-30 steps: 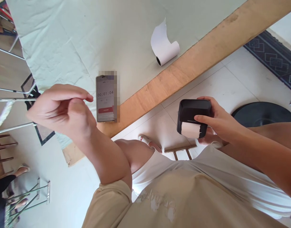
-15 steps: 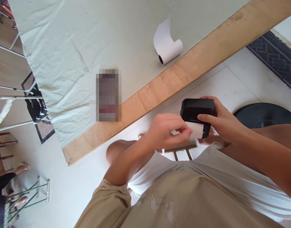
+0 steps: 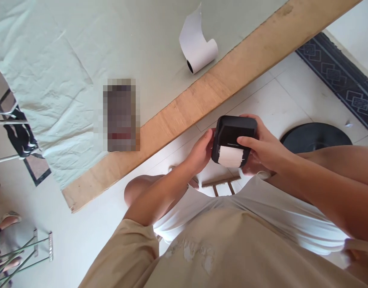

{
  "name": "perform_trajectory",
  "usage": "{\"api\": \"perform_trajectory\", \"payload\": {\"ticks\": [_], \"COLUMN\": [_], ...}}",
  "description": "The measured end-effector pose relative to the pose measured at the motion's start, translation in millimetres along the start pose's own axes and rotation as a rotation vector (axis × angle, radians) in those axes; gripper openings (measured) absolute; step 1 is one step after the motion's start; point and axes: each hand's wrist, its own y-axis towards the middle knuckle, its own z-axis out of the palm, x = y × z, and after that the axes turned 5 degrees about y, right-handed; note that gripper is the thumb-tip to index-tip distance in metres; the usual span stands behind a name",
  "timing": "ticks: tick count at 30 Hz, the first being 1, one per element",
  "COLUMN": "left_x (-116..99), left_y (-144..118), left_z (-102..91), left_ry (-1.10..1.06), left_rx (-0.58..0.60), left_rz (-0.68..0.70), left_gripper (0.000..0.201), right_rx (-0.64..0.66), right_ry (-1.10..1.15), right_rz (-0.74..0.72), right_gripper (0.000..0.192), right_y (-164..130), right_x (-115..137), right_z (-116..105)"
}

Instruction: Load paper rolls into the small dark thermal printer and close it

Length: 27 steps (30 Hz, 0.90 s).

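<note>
Above my lap, between both hands, is a small black receipt printer [image 3: 232, 130]. A short strip of white paper [image 3: 231, 156] with a torn edge comes out of its near side. My right hand [image 3: 256, 138] wraps round the printer's right side, its thumb lying on the top face. Against the left side rests my left hand [image 3: 203, 150], thumb up along the edge and the other fingers partly hidden behind the printer. A paper roll [image 3: 203, 58], partly unwound, lies on the cloth-covered table beyond.
The table's bare wooden edge [image 3: 184, 106] runs diagonally in front of me. On the cloth [image 3: 52, 52] sits a blurred-out rectangular object [image 3: 119, 116]. A round black object [image 3: 316, 138] and a patterned mat [image 3: 337, 76] are on the floor at right; a metal-framed stool [image 3: 28, 250] stands lower left.
My left hand has left the paper strip and now holds the printer's left side. The printer has turned slightly and appears further left. The whole view has shifted.
</note>
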Motion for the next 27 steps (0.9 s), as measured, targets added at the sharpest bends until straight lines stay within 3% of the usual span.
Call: {"api": "perform_trajectory", "payload": {"ticks": [6, 10, 13, 16, 21, 24, 27], "left_x": [-2.3, 1.9, 6.4, 8.2, 6.2, 6.9, 9.4], "left_y": [7.2, 9.9, 11.7, 13.8, 17.4, 19.1, 18.7], "left_z": [13.9, 11.1, 7.3, 4.2, 2.7, 3.4, 3.9], "left_ry": [-0.265, -0.260, -0.236, -0.223, -0.207, -0.234, -0.212], "left_rx": [-0.034, -0.045, -0.083, -0.145, -0.204, -0.163, -0.091], "left_rz": [-0.153, -0.232, -0.184, -0.128, -0.113, -0.184, -0.186], "left_gripper": [0.045, 0.055, 0.055, 0.053, 0.044, 0.046, 0.054], "right_rx": [0.044, 0.049, -0.014, 0.006, 0.069, 0.009, -0.133], "right_ry": [0.044, -0.166, -0.434, -0.577, -0.660, -0.697, -0.702], "right_rz": [0.058, 0.081, -0.061, -0.229, -0.231, -0.269, -0.347], "right_gripper": [0.079, 0.082, 0.084, 0.089, 0.092, 0.085, 0.063], "right_y": [3.8, 4.6, 4.4, 3.6, 3.3, 1.8, -3.0], "right_x": [-2.8, 2.5, 10.3, 15.3, 16.8, 22.1, 32.7], "right_z": [2.5, -2.1, -5.0, -6.5, -8.0, -9.4, -10.2]}}
